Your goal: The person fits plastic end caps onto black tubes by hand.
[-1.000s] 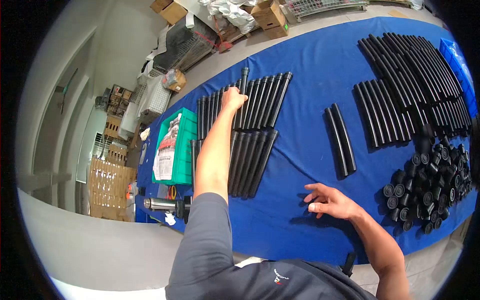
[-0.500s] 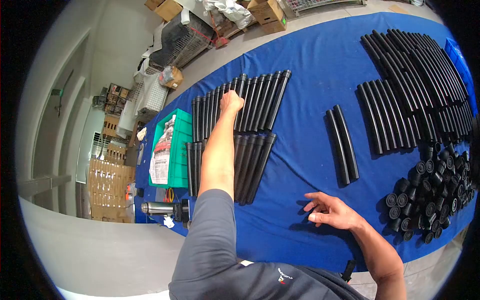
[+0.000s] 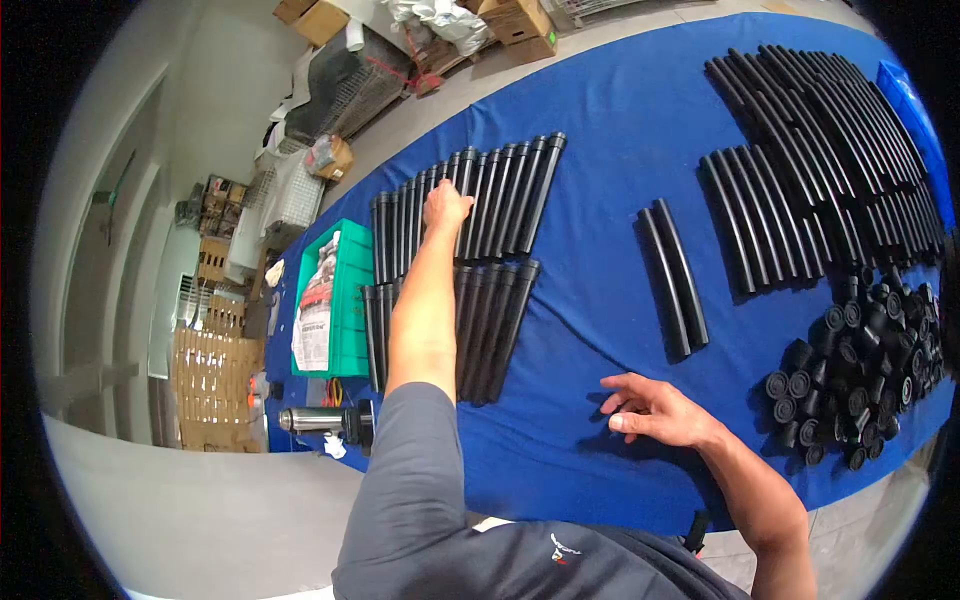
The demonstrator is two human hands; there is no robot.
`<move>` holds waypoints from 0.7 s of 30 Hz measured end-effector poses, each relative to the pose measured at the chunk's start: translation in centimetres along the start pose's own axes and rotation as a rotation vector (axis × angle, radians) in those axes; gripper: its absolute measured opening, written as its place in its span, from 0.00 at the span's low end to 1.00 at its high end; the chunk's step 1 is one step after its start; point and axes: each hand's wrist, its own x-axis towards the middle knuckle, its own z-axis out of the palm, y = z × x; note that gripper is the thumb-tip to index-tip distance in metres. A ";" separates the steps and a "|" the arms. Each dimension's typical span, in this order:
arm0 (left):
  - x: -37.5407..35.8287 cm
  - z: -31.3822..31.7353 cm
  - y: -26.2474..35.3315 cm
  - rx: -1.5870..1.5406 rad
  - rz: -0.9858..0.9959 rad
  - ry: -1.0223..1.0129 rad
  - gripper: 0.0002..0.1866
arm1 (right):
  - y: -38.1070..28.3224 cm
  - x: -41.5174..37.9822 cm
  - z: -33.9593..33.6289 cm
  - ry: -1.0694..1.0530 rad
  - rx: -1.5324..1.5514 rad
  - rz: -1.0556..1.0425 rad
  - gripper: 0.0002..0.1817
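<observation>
My left hand (image 3: 447, 208) is closed over the upper row of capped black tubes (image 3: 540, 195), its fingertips hidden among them; it appears to grip one tube. Below that row lies a second row of capped tubes (image 3: 510, 335), partly covered by my left forearm. My right hand (image 3: 660, 412) hovers palm down over the blue cloth (image 3: 590, 320), fingers apart and nothing visibly held. Two loose black tubes (image 3: 672, 275) lie beyond it, side by side.
Many black tubes (image 3: 745, 220) lie at the right, above a heap of black caps (image 3: 855, 350). A blue bin (image 3: 915, 125) stands at the far right edge. At the left are a green crate (image 3: 350, 300) with newspaper, a metal cylinder (image 3: 315, 420) and orange-handled scissors (image 3: 334, 391).
The view has shifted slightly, moving most table items left and up. My left hand stays at the upper row, and my right hand remains spread over the cloth.
</observation>
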 end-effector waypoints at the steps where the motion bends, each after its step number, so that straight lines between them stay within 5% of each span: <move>1: -0.4 0.1 -0.4 -0.033 0.065 0.052 0.29 | -0.1 -0.1 0.1 0.015 -0.002 -0.002 0.37; 6: -0.8 0.0 -1.3 -0.052 0.175 0.177 0.32 | 0.4 0.0 0.0 0.013 -0.102 -0.055 0.36; 10: -3.7 -1.8 1.0 -0.082 0.396 0.235 0.22 | 1.1 0.2 0.1 -0.023 -0.192 -0.081 0.35; 21: -24.5 -4.6 14.5 -0.505 0.936 -0.035 0.17 | 0.5 -0.5 1.0 -0.070 -0.565 -0.188 0.22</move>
